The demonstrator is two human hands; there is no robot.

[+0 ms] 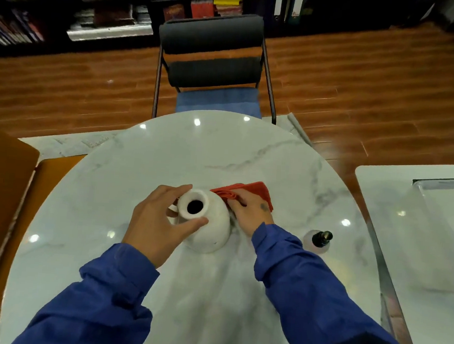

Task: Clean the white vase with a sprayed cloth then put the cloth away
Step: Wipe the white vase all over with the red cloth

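Pointing: the white vase [212, 234] stands upright on the marble table [248, 152] at the middle of the frame. Its dark mouth faces up at the camera, and its long axis runs vertical, seen almost end-on.
Left hand [158, 220]: thumb and fingers curl round the vase's neck just under the rim, reaching in from the frame's left.
Right hand [252, 214]: fingers lie flat and together on the red cloth [249, 189], pressing it against the vase's right side.
Cloth: folded, with its far part lying on the table to the upper right of the vase.
Spray bottle [320, 240]: upright, right of the right sleeve, apart from the vase.
Chair [211, 36]: beyond the table at top centre, with a blue towel [217, 101] on its seat.
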